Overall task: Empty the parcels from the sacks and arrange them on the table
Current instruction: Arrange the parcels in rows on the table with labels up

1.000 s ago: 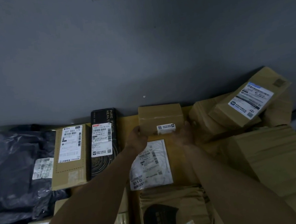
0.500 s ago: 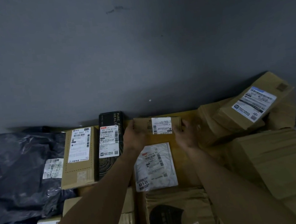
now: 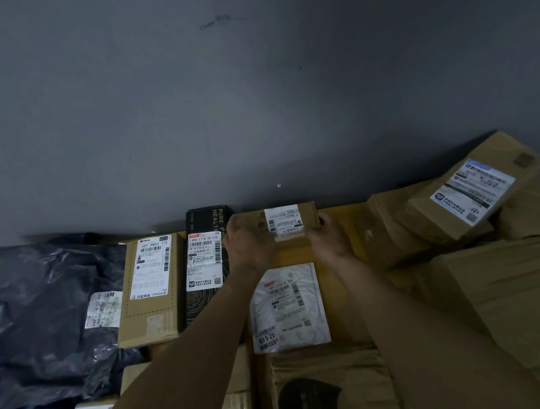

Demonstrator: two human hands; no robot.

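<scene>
A small brown parcel (image 3: pixel 284 222), white label facing up, is at the far edge of the bench (image 3: pixel 341 218) against the grey wall (image 3: pixel 251 106), just above the middle of the frame. The left hand (image 3: pixel 250 248) curls its fingers (image 3: pixel 235 229) round the parcel's left end beside the black box (image 3: pixel 206 216), and the right hand (image 3: pixel 329 239) wraps its fingers (image 3: pixel 325 221) round the right end, so the parcel spans the gap between both grips. Below it in the frame, a flat white packet (image 3: pixel 287 305) lies between the forearms.

Parcel sorting room: labelled cardboard boxes (image 3: pixel 147 290), black poly mailers (image 3: pixel 47 314) crowd a tabletop (image 3: pixel 343 216) against bare grey wall (image 3: pixel 250 89).
</scene>
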